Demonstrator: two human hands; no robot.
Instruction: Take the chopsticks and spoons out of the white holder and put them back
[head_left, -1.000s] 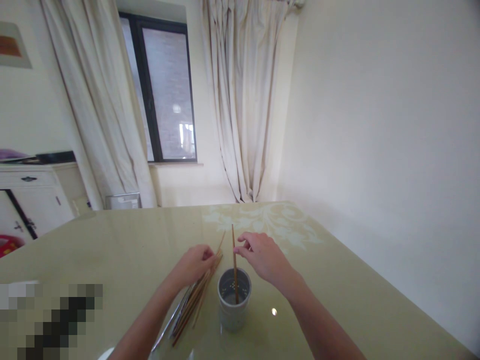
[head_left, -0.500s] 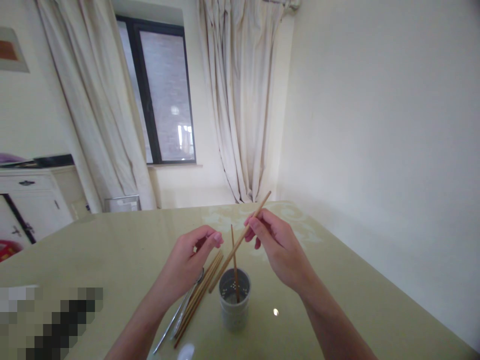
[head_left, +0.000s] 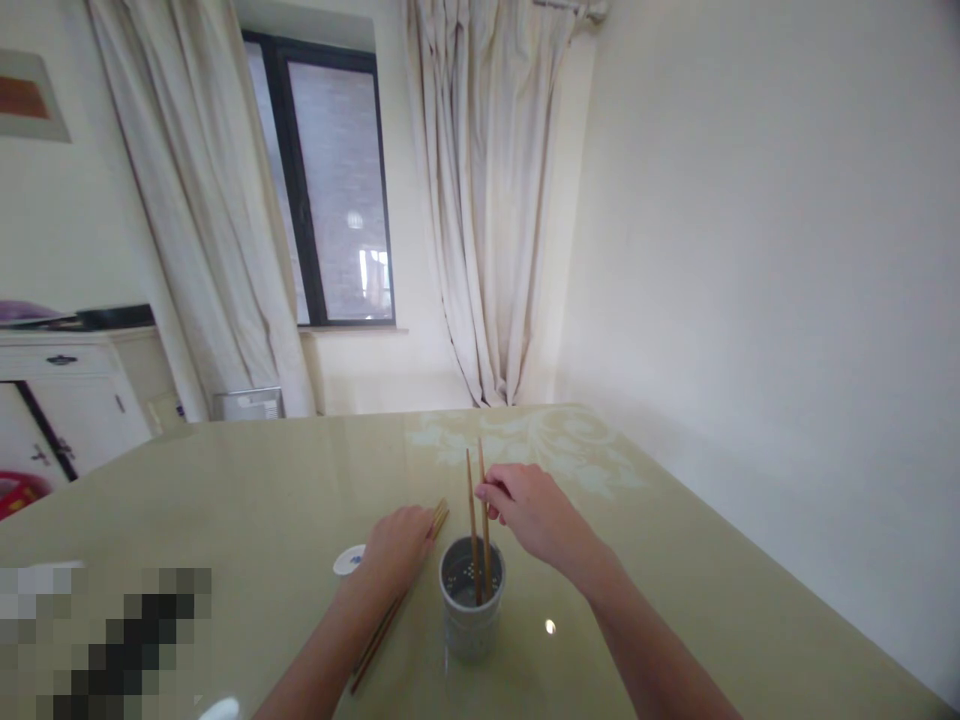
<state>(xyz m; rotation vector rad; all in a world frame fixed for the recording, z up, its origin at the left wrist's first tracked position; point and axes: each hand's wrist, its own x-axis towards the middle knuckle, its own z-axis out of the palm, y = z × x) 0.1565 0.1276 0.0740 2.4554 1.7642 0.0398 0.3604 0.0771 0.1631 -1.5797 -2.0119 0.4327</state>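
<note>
Pale curtains [head_left: 484,200] are hanging behind a green table [head_left: 247,490]. At lower centre, the left hand [head_left: 402,540] is covering a bunch of chopsticks [head_left: 376,646], its grip impossible to tell; just right, a cup [head_left: 472,625] is holding an upright chopstick [head_left: 472,520], and the right hand [head_left: 525,505] is pinching a second stick [head_left: 486,550] standing inside.

There's just one camera over there, worn on the person's head: it looks forward and down across the table [head_left: 675,620], close to the left hand [head_left: 400,542] and right hand [head_left: 529,503], reaching past the far edge [head_left: 360,420] to the window [head_left: 341,190].
</note>
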